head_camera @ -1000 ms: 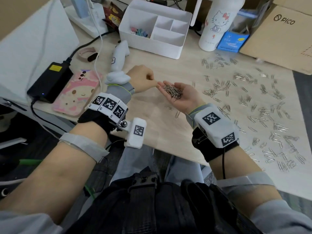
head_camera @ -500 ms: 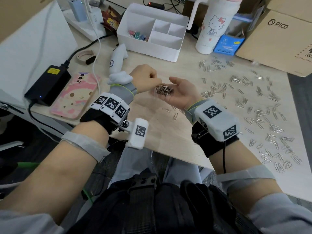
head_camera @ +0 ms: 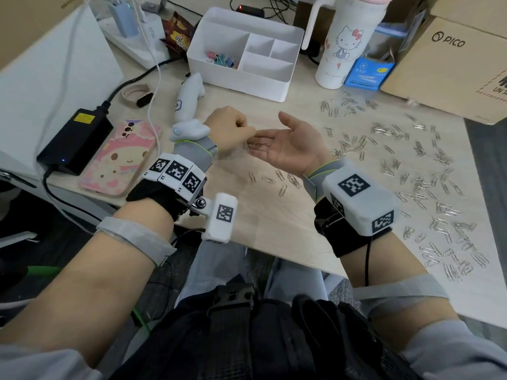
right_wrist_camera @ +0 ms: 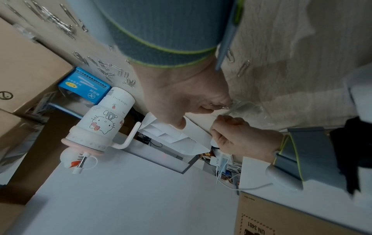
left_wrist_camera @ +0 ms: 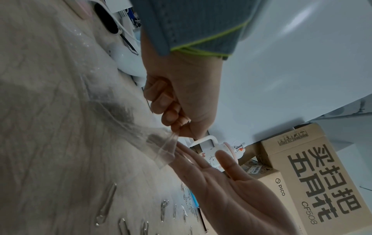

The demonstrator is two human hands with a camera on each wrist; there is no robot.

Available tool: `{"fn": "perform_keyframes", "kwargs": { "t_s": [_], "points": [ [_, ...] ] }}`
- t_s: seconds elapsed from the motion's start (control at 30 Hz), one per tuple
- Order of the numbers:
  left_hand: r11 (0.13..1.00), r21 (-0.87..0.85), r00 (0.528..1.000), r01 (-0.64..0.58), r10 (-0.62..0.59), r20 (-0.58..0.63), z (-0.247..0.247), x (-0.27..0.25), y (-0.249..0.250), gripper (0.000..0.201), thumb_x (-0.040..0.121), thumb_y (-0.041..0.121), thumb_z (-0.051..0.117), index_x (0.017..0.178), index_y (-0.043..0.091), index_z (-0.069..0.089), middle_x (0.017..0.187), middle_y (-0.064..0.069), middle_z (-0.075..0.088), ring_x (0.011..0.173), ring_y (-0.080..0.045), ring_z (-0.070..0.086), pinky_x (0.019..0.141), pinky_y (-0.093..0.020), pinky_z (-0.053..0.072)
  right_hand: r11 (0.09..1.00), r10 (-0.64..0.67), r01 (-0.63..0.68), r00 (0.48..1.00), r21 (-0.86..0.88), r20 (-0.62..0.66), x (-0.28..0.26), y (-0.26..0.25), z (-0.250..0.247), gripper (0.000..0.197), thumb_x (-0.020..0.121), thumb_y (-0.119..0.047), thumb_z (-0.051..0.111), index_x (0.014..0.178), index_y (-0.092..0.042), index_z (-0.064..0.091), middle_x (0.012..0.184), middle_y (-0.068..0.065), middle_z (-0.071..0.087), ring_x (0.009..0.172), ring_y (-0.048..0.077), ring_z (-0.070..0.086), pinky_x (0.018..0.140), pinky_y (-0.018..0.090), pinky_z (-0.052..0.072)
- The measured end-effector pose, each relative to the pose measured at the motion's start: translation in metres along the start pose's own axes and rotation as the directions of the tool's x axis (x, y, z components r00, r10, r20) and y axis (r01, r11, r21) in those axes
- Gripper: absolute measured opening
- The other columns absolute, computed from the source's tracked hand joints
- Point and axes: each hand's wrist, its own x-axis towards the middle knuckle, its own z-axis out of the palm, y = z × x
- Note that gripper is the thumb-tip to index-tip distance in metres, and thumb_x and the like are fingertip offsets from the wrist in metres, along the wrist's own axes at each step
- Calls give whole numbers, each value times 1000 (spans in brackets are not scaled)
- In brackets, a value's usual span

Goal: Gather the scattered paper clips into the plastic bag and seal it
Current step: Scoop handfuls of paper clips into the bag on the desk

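While pinching the rim of the clear plastic bag [left_wrist_camera: 161,152] between thumb and curled fingers, left hand [head_camera: 229,127] raised just above the counter [head_camera: 263,215], knuckles up. Right hand [head_camera: 290,146] palm-up and spread, fingers straight, fingertips meeting the bag's mouth beside the left hand's pinch. A few paper clips [head_camera: 258,144] across the right fingertips at the bag's opening, possibly half inside it, hard to say through the clear film. Bag hanging from the pinch down toward the counter, nearly invisible from the head view, plain in the left wrist view as a creased transparent sheet. Loose clips [head_camera: 277,179] on the wood just under the right palm; a far wider scatter of clips [head_camera: 428,182] spread over the counter's right side, well apart from the bag. Behind the hands: white organiser tray [head_camera: 238,78] with coloured binder clips in one compartment, Hello Kitty bottle [head_camera: 340,42] upright, small blue box [head_camera: 367,74] beside it, cardboard box [head_camera: 450,69] at far right. To the left: pink phone [head_camera: 120,157] flat, black power brick [head_camera: 74,138] just beside it
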Motion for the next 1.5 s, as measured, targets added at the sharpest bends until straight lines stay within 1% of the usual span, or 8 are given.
{"fn": "perform_keyframes", "kwargs": {
  "t_s": [0.17, 0.43, 0.6, 0.77, 1.07, 1.2, 1.37, 1.5],
  "points": [
    [1000, -24, 1000, -3, 2, -8, 2, -1, -4, 22, 67, 29, 51, 53, 13, 55, 48, 1, 44, 62, -22, 44, 58, -28, 34, 999, -44, 43, 999, -32, -16, -2, 1, -5, 58, 99, -30, 29, 136, 14, 29, 142, 31, 35, 133, 40, 36, 102, 43, 40],
    [992, -124, 997, 8, -16, -70, 0, -10, -8, 18, 60, 32, 47, 46, 22, 45, 49, 4, 44, 49, -9, 37, 51, -24, 31, 907, -295, 203, 931, -370, -213, -8, 9, -25, 10, 86, 5, 54, 87, 2, 63, 74, 11, 69, 62, 17, 69, 58, 19, 56],
    [980, -200, 994, 0, -22, -109, 2, -16, -12, 15, 61, 30, 48, 48, 24, 47, 50, 5, 47, 48, -8, 37, 52, -24, 31, 463, -428, 82, 892, -883, -142, -2, 32, -26, 14, 71, 5, 70, 83, -1, 68, 57, 5, 55, 47, 13, 47, 47, 20, 40],
    [975, -223, 992, -10, -18, -121, 9, -22, -14, 13, 61, 30, 50, 49, 26, 49, 53, 6, 50, 50, -8, 40, 61, -26, 37, -1, -492, 8, 871, -1000, 7, 4, 45, -19, 11, 65, -5, 71, 70, -16, 72, 56, -10, 59, 50, 3, 51, 56, 15, 45],
    [994, -112, 983, -2, -18, -182, 26, -35, 0, 13, 68, 31, 59, 59, 26, 52, 56, 13, 48, 67, -16, 51, 59, -25, 38, 115, -715, -35, 691, -993, -107, -30, 35, -69, 14, 68, 0, 64, 77, -5, 74, 54, -9, 56, 41, -4, 50, 56, 20, 46],
    [975, -183, 985, -127, 102, -142, 39, -45, 12, 11, 70, 23, 69, 76, 23, 60, 59, 11, 53, 46, 1, 50, 52, -17, 40, 177, -814, 77, 573, -981, -101, -57, 36, -76, 16, 71, -3, 67, 84, -10, 74, 60, -7, 58, 44, -10, 50, 57, 17, 43],
    [968, -54, 954, -244, 249, 164, 65, -61, 28, 24, 68, 15, 76, 90, 11, 69, 82, -2, 67, 55, -5, 56, 48, -8, 40, 186, -906, 0, 387, -983, -171, -103, 39, -104, 26, 79, -18, 66, 104, -15, 70, 107, 2, 68, 88, 6, 56, 82, 19, 42],
    [970, 46, 962, -240, 231, 149, 85, -66, 32, 14, 71, 10, 71, 85, 9, 71, 82, -8, 69, 72, -17, 58, 60, -13, 37, 229, -904, -255, 302, -940, -302, -127, 48, -133, 46, 83, -29, 56, 126, -12, 55, 135, 10, 50, 131, 25, 40, 108, 35, 31]
  ]
}}
